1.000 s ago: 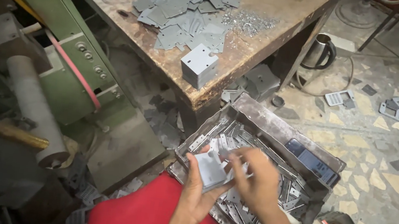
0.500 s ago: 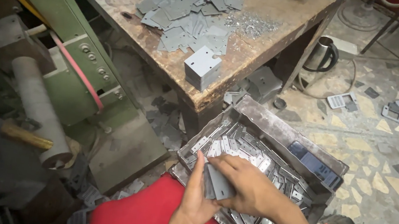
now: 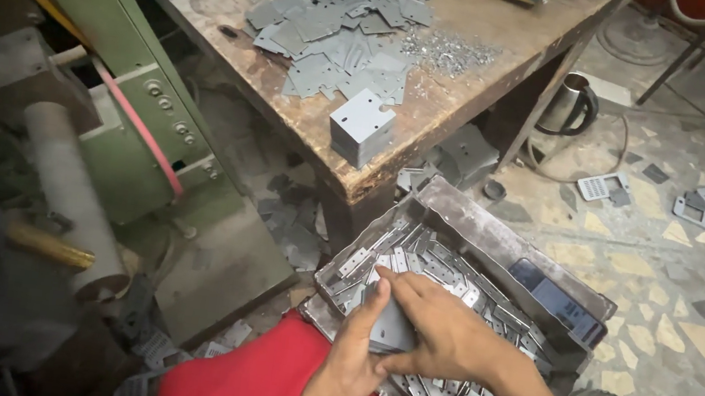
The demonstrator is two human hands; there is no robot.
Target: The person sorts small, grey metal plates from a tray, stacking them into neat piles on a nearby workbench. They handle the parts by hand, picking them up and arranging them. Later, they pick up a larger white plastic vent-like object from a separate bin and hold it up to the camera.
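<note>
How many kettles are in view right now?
1. A single dark kettle stands on the tiled floor beside the leg of the wooden workbench, its cord trailing off to the right. Others may be hidden behind the bench.

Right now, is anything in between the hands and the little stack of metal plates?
No. Both hands already clasp the stack of metal plates: the left hand from below, the right hand from above, over the metal tray.

Dim, even light; left side shadowed, slightly soft.
</note>
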